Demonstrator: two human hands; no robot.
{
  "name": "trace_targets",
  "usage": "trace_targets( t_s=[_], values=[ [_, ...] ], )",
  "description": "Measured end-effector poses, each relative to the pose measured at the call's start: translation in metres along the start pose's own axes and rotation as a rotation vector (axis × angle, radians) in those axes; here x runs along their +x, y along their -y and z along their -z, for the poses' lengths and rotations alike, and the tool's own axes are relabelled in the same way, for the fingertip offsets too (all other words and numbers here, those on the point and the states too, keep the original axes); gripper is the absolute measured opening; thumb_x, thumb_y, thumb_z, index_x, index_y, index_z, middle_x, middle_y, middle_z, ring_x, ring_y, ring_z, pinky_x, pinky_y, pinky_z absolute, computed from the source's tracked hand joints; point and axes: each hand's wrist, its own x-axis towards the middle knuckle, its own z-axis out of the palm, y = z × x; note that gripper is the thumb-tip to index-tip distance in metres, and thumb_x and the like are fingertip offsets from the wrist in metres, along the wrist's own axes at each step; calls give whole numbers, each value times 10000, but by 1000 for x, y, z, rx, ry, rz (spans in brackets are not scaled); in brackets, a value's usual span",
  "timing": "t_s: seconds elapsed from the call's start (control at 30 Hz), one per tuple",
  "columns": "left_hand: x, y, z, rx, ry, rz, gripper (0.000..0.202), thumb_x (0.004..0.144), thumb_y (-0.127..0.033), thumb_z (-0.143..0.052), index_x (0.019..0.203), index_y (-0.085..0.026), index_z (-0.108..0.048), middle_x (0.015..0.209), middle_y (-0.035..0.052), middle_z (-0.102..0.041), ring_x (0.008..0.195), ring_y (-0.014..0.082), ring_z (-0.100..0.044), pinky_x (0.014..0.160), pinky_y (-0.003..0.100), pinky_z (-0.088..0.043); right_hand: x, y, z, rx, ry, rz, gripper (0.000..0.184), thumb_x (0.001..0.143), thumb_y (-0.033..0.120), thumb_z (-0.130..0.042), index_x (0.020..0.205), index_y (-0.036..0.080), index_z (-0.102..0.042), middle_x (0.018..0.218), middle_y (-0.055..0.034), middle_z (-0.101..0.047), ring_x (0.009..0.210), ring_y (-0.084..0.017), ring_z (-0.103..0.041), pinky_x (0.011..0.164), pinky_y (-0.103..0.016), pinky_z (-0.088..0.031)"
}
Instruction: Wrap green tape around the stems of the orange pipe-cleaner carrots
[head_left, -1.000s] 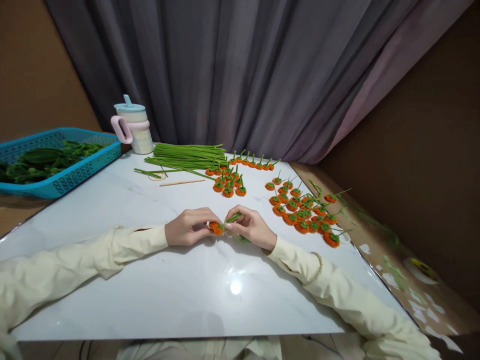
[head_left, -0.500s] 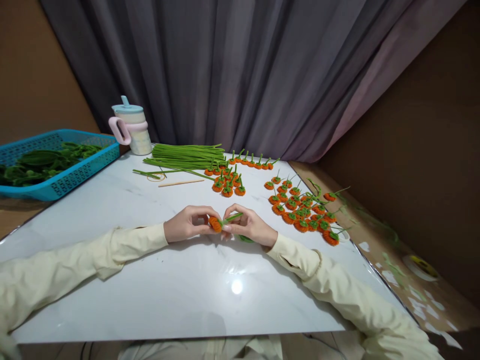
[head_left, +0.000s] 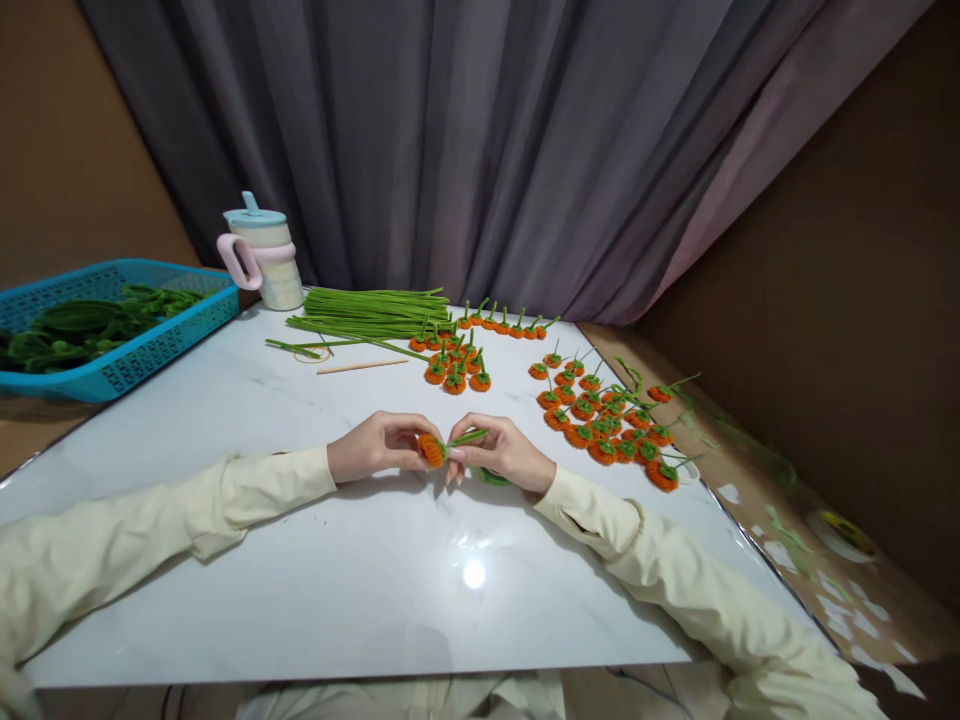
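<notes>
Between finger and thumb, my left hand (head_left: 380, 447) grips a small orange pipe-cleaner pumpkin (head_left: 430, 450), its green stem side turned to the right. My right hand (head_left: 504, 450) is closed with thumb and finger pinched at the stem, where a strip of pale green tape seems to run. Under the right hand a green roll of tape (head_left: 493, 477) shows in part on the white table (head_left: 360, 590). Beyond the hands stand several finished pumpkins (head_left: 454, 381) with upright green stems, and more pumpkins (head_left: 602, 451) lie in a cluster to the right.
Green pipe cleaners (head_left: 375, 312) lie bundled at the back beside a thin wooden stick (head_left: 362, 367). A lidded tumbler (head_left: 279, 265) stands at the back left. Farther left is a blue basket (head_left: 169, 338) of green pieces. Paper scraps (head_left: 840, 610) and a tape roll (head_left: 841, 535) are at the right.
The pumpkin has turned slightly in the left fingers. The right hand's lower fingers have shifted a little, and both hands stay in nearly the same place.
</notes>
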Motion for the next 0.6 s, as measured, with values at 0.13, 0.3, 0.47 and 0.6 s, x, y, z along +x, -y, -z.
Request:
trace_targets(
  t_s=[0.13,0.3,0.47,0.6],
  values=[
    [0,-2,-1,-38,4,30,248,675,-195,-704,883,-105,-604,812,46,-611,737,136,-557,669,245,-475,-1,2,0,-3,-5,-17,295,708,357,-702,804,136,-533,631,-22,-673,538,-115,-617,560,-247,-489],
    [0,-2,-1,-66,12,54,261,664,-198,-722,877,-109,-601,794,38,-613,726,132,-571,658,231,-478,-1,3,0,-3,15,-28,289,713,359,-698,809,124,-559,612,-22,-662,528,-108,-598,553,-242,-468],
    [0,-1,0,-37,2,43,272,656,-216,-731,870,-109,-601,797,44,-617,730,142,-572,665,247,-480,-2,4,1,1,21,-34,297,720,369,-689,828,117,-575,589,-16,-649,533,-113,-596,559,-247,-459],
    [1,-1,0,-11,-10,23,259,653,-206,-727,860,-109,-604,800,40,-613,730,138,-565,682,249,-474,-3,6,0,9,18,-44,279,728,350,-686,835,117,-576,583,-15,-647,526,-111,-591,565,-247,-457]
  ],
)
